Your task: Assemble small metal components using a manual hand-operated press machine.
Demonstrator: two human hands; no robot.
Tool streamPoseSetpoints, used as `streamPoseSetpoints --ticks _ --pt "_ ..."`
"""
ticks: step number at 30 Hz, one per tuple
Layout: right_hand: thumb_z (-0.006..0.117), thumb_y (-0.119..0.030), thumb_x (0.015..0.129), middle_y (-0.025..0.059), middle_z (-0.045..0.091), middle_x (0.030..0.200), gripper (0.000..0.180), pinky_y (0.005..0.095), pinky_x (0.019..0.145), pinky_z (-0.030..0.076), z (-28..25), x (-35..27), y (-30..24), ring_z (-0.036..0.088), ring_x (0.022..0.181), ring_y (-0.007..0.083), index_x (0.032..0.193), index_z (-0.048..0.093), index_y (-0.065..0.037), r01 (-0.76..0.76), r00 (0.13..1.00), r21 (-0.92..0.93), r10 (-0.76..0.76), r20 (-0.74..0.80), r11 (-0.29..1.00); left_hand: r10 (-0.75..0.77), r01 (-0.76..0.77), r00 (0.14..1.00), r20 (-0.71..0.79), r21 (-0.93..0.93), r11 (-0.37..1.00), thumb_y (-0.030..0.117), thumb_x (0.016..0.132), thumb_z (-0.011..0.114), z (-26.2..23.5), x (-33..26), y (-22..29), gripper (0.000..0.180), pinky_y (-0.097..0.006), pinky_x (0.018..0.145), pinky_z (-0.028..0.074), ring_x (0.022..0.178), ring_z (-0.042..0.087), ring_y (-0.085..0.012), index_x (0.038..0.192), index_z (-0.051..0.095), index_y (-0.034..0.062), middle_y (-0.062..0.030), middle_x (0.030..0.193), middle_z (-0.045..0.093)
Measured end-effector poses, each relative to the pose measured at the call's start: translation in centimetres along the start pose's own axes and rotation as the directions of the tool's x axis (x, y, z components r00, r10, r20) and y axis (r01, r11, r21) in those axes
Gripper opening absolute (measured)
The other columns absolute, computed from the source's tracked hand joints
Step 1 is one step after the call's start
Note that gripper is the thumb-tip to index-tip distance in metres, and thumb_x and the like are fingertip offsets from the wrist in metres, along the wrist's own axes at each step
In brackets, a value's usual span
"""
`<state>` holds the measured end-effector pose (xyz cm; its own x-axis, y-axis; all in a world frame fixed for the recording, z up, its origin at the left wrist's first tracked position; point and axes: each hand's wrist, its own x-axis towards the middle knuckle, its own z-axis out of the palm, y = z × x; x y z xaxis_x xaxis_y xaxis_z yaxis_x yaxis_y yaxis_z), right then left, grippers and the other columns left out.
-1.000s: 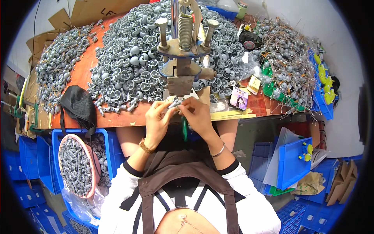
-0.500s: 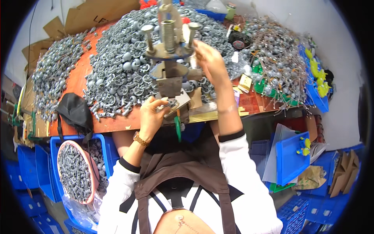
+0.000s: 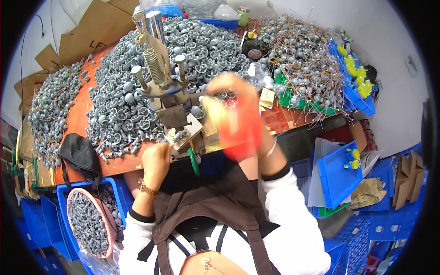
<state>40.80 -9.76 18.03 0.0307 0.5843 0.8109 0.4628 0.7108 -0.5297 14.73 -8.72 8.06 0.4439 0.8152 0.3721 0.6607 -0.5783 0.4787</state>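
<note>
A metal hand press (image 3: 172, 96) with a coil spring and two bolts stands at the table's front edge. Small grey plastic parts (image 3: 181, 135) rest on its base, under the ram. My left hand (image 3: 156, 164) is closed just left of that base, its fingertips turned away, so anything in them is hidden. To the right of the press my right hand (image 3: 233, 89) is raised and smeared by motion. A blurred red and yellow object (image 3: 240, 130) covers part of that hand and wrist; its kind is unclear. Below the base hangs a green ring-shaped piece (image 3: 193, 161).
A large heap of grey plastic parts (image 3: 121, 103) covers the table behind the press. Wired grey pieces lie heaped at left (image 3: 52, 105) and right (image 3: 307, 64). A black cap (image 3: 80, 153) hangs at the edge. A pink basket (image 3: 110, 229) of grey parts stands lower left.
My left hand has drawn back left from the press base. My right hand has come down and nearer, with the red object now large before it. The whole view has tilted and shifted.
</note>
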Motion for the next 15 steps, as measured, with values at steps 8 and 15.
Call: streamPoseSetpoints --ticks 8,15 --pt "0.058 -0.019 0.079 0.0171 0.066 0.076 0.017 0.0466 0.067 0.05 -20.6 -2.2 19.0 0.065 0.073 0.0349 0.074 0.069 -0.006 -0.199 0.845 -0.963 0.466 -0.264 -0.184 -0.1 0.475 0.807 0.583 -0.538 0.697 0.015 0.09 0.063 -5.3 -6.4 0.8 0.02 -0.022 0.046 0.032 0.051 0.044 -0.0022 0.079 0.071 0.0003 0.0007 0.053 0.052" --pt "0.069 -0.019 0.084 0.005 0.061 0.067 0.014 0.0302 0.061 0.047 -19.0 0.5 15.2 0.06 0.067 0.0197 0.083 0.068 -0.005 -0.222 0.95 -0.76 -0.041 -0.311 0.611 -0.092 0.121 0.973 0.21 -0.129 0.984 0.015 0.085 0.066 -1.3 -8.0 -4.6 0.015 -0.032 0.056 0.046 0.058 0.059 -0.021 0.085 0.069 0.0005 -0.0125 0.072 0.064"
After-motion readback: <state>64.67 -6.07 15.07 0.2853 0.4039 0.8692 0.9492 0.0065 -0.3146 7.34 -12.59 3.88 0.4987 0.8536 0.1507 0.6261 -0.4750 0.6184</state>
